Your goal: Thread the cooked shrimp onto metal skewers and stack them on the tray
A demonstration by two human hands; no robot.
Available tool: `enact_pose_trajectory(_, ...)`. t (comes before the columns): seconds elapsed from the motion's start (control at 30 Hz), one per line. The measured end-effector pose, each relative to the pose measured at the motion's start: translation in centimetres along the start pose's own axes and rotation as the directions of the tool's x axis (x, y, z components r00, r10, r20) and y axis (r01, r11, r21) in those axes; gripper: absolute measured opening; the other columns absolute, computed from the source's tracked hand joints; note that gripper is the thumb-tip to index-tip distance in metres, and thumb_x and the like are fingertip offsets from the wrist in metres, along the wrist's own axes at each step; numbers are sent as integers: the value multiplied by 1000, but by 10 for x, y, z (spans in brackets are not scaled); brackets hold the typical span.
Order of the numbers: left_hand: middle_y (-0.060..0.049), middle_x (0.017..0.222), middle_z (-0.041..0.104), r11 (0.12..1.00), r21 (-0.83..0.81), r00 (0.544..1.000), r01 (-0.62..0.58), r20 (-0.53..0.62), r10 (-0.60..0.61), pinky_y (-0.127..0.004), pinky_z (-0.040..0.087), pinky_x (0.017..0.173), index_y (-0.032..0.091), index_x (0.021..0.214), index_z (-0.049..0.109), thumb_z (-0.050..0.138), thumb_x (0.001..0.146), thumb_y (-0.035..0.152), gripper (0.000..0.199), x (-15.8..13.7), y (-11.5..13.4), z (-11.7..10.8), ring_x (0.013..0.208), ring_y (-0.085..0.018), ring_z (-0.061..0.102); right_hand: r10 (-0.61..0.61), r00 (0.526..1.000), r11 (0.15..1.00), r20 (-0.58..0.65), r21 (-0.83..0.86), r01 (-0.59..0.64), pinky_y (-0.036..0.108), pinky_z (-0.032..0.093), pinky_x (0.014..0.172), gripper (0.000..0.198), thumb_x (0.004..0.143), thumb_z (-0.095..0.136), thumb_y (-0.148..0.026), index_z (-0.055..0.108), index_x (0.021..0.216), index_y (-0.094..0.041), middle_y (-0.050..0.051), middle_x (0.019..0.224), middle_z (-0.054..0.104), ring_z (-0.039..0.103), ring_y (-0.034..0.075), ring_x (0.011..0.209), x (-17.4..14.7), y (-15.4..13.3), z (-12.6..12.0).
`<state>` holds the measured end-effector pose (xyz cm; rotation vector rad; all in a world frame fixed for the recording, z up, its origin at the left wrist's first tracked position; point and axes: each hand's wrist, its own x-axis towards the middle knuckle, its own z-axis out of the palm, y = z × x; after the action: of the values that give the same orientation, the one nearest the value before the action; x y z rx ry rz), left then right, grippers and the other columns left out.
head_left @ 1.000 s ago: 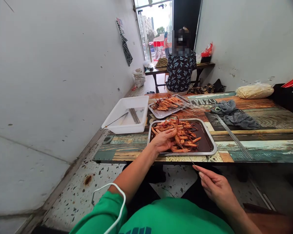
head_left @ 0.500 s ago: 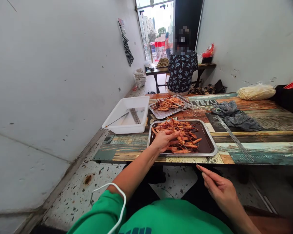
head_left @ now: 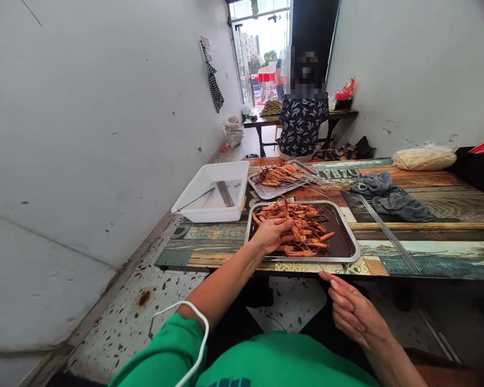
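My left hand (head_left: 271,235) is closed around a long reddish-brown piece of marinated food (head_left: 297,234), its exact kind unclear, above the near metal tray (head_left: 354,240). Many similar pieces (head_left: 312,214) lie heaped there in dark sauce. In front of the table edge, my right hand (head_left: 353,306) pinches the near end of a thin metal skewer (head_left: 318,262). The skewer's far end meets the piece at my left fingers; how deep it goes in is hidden.
A white tub (head_left: 197,212) with metal skewers (head_left: 225,193) stands left. Behind is a second tray (head_left: 262,191) of skewered pieces. On the right lie loose skewers (head_left: 389,234), a grey cloth (head_left: 403,203) and a bagged pale bundle (head_left: 425,157). A person (head_left: 302,126) sits beyond.
My right hand has shifted slightly left along the skewer, and its fingers have curled more tightly. My left hand stays nearly in place on the piece. The view has tilted slightly up.
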<state>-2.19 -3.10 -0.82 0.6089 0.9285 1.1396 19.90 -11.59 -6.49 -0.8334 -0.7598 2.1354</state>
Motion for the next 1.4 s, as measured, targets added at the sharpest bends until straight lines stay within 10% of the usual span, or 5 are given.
enact_pose_trajectory(0.23, -8, 73, 68, 1000, 5, 1000, -13, 15, 12, -26, 54, 69, 7, 73, 64, 61, 80, 16, 12, 1, -7, -3, 67, -13, 66, -258, 957, 902, -131, -387, 190, 13, 28, 29, 38, 81, 61, -38, 66, 112, -16, -9, 42, 38, 31, 2, 30, 6, 9, 3)
enact_pose_trajectory(0.5, -7, 74, 67, 998, -61, 999, -23, -40, 21, -29, 54, 71, 7, 77, 64, 61, 79, 13, 8, 0, -10, 7, 66, -13, 66, -738, 579, -97, 347, -903, 418, 29, 53, 81, 39, 85, 49, -15, 59, 123, -15, 12, 108, 69, 67, 20, 91, 12, 14, -13)
enact_pose_trajectory(0.83, -6, 71, 66, 997, -61, 998, -40, -40, 38, -28, 54, 71, 6, 73, 63, 61, 79, 12, 8, -1, -11, 11, 65, -13, 65, -328, 929, 902, -168, -348, 256, 15, 36, 32, 36, 75, 67, -35, 69, 107, -18, -5, 48, 53, 44, 5, 36, 19, 10, 1)
enact_pose_trajectory(1.2, -7, 69, 66, 996, -90, 999, -6, -38, 3, -24, 53, 65, 8, 71, 61, 57, 82, 17, 15, -2, -3, 13, 66, -13, 66, -195, 978, 959, -80, -224, 173, 13, 18, 27, 38, 79, 62, -40, 65, 109, -17, -12, 45, 28, 17, 0, 29, 14, 9, 6)
enact_pose_trajectory(1.4, -8, 71, 66, 994, -108, 999, -27, -26, 24, -27, 54, 70, 7, 72, 61, 59, 81, 17, 14, -6, -10, 20, 66, -14, 66, -732, 679, 445, -48, -789, 424, 29, 54, 70, 30, 77, 62, -34, 72, 102, -21, 7, 89, 72, 66, 18, 74, 11, 21, 1)
